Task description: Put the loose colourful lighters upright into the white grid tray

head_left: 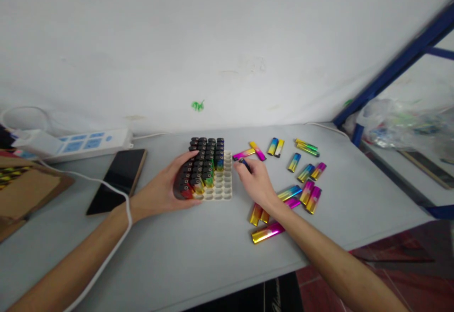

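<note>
A white tray [222, 192] with round-cornered cells stands on the table. Its left and back cells hold upright black-topped lighters [203, 160] with coloured, see-through bodies; bare cells show along the front and right. My left hand [173, 182] is wrapped around the tray's left side, fingers over the outer lighters and thumb along the front edge. Just off the tray's right edge, my right hand [256, 179] is closed on a lighter [244, 163], whose dark end sticks out at the fingers; the rest is hidden. Shiny lighter-shaped pieces [268, 232] in yellow, pink and blue lie scattered around my right hand.
At left, a dark phone [117, 179] lies under a white cable [102, 179], which crosses above my left forearm. A white power strip [94, 143] and a cardboard box [30, 189] are beyond it. Plastic bags [400, 118] sit at right behind a blue frame [393, 61].
</note>
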Tool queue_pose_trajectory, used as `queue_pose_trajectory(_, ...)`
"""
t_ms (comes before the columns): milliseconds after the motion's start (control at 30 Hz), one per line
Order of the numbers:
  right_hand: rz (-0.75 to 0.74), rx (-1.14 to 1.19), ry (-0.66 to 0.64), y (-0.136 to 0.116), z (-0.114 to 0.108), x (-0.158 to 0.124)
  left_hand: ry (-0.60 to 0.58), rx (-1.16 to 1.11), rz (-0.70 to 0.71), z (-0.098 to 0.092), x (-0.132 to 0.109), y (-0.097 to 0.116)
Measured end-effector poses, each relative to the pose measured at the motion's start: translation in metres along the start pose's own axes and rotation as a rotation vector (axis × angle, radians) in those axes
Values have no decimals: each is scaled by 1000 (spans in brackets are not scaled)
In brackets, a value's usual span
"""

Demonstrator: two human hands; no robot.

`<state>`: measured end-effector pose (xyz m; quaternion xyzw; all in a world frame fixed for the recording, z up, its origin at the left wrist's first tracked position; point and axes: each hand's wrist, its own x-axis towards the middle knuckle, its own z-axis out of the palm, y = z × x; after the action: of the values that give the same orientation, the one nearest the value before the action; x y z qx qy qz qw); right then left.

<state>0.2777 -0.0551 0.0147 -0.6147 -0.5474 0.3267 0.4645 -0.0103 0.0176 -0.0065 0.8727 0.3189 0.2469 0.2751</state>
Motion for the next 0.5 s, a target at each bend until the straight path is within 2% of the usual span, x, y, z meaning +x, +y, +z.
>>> queue_pose_trajectory(133,8,7,-47,3,1,-1,-11,-11,-10,0,1,1)
queue_pose_trajectory(367,-92,110,-92,2,-5,-1,-12,-37,-36,0,2,3)
queue_pose_trajectory(500,-248,44,-115,-5,-14,4,-17,-36,-28,0,2,3)
